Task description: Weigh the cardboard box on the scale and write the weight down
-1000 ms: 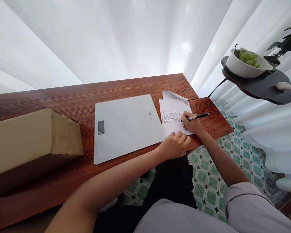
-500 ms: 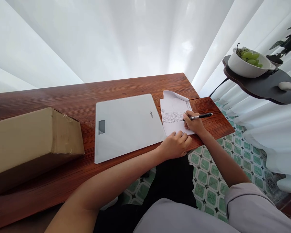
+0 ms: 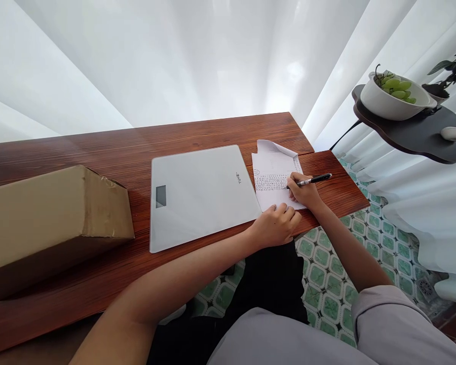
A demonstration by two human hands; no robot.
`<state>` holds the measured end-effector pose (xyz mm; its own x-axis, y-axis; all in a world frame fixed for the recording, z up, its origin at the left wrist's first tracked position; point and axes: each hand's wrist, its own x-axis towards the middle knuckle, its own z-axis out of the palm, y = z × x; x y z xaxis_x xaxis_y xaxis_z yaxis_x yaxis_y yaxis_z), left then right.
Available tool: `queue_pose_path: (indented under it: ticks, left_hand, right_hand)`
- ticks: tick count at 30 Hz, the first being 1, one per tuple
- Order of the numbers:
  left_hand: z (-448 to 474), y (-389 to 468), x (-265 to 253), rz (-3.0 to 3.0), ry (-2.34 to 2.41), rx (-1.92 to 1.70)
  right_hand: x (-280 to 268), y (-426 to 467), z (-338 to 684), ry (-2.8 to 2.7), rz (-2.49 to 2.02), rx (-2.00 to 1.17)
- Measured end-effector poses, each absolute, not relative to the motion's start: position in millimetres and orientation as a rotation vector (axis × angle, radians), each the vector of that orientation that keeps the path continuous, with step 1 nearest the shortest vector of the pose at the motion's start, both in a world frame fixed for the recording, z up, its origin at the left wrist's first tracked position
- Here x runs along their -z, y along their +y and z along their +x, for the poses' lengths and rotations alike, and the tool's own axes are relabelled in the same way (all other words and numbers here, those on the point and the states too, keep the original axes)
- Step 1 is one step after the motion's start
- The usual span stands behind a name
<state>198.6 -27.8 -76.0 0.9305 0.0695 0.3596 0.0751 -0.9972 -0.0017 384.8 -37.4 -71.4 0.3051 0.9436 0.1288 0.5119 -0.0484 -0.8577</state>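
Observation:
My right hand (image 3: 303, 189) is closed around a black pen (image 3: 319, 179), its tip on a sheet of paper (image 3: 275, 196). Rows of small handwriting cover the middle of the sheet, and its far corner is curled over. Palm down at the table's near edge, my left hand (image 3: 276, 225) rests on the sheet's lower edge with fingers loosely bent and slightly apart. It seems to hold nothing. Just left of the paper lies a flat white scale (image 3: 203, 197) with a small grey display; my left wrist is close to its near right corner.
A cardboard box (image 3: 53, 208) stands on the left of the wooden table (image 3: 190, 133). At the right, a dark side table (image 3: 410, 136) bears a white bowl (image 3: 389, 104) of green grapes, a potted plant (image 3: 439, 91) and a white mouse (image 3: 453, 134). White curtains hang behind.
The view has shifted slightly. My right hand and the pen have moved only a little over the writing; my left hand stays in place.

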Motion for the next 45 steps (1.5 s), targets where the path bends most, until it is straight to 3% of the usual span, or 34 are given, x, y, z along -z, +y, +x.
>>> queue_pose_path:
  ticks: [15, 26, 35, 45]
  left_hand:
    - [198, -27, 75, -3.073, -0.107, 0.564]
    - [198, -29, 69, -3.09, -0.108, 0.523]
    - [197, -29, 62, -3.128, -0.086, 0.418]
    - [199, -31, 66, -3.061, -0.071, 0.57]
  right_hand:
    - [72, -37, 386, -1.259, -1.711, -0.589]
    - [66, -37, 405, -1.299, -1.82, 0.082]
    - [79, -35, 415, -1.379, -1.991, 0.079]
    - [79, -37, 412, -1.532, -2.081, 0.078]
